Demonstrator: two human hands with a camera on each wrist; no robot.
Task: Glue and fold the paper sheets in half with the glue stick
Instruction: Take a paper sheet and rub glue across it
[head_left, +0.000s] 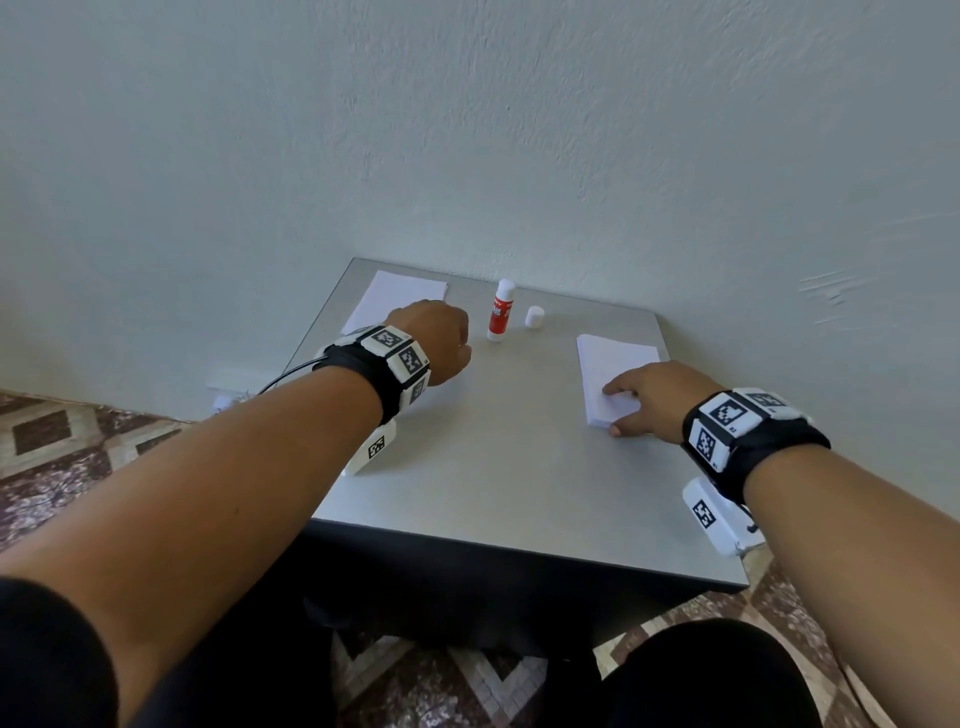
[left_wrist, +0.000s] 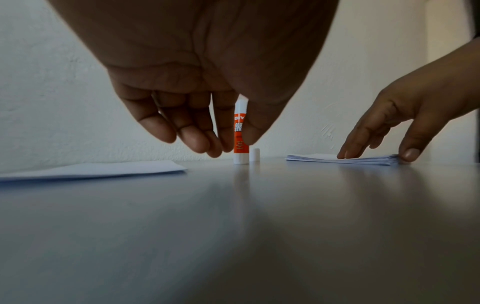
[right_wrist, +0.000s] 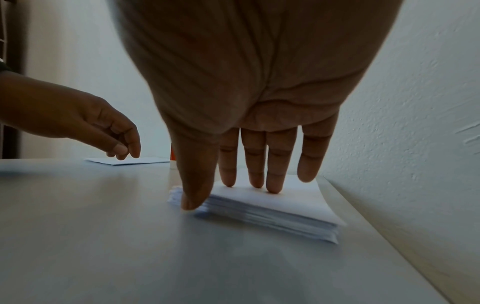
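grey tabletop (head_left: 493, 467). nearest, right hand (head_left: 654, 400) flat on paper stack (head_left: 610, 364) — straight fingers on top, thumb at its near edge. farther, left hand (head_left: 441, 343) aloft, loosely curled, holding nothing. beyond — upright uncapped glue stick (head_left: 501, 312), cap (head_left: 535, 317) beside, folded sheet (head_left: 395, 299) far left.

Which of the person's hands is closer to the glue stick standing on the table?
The left. The left hand hovers just beside the upright glue stick, not touching it. The right hand is farther off, its fingers resting on the paper stack.
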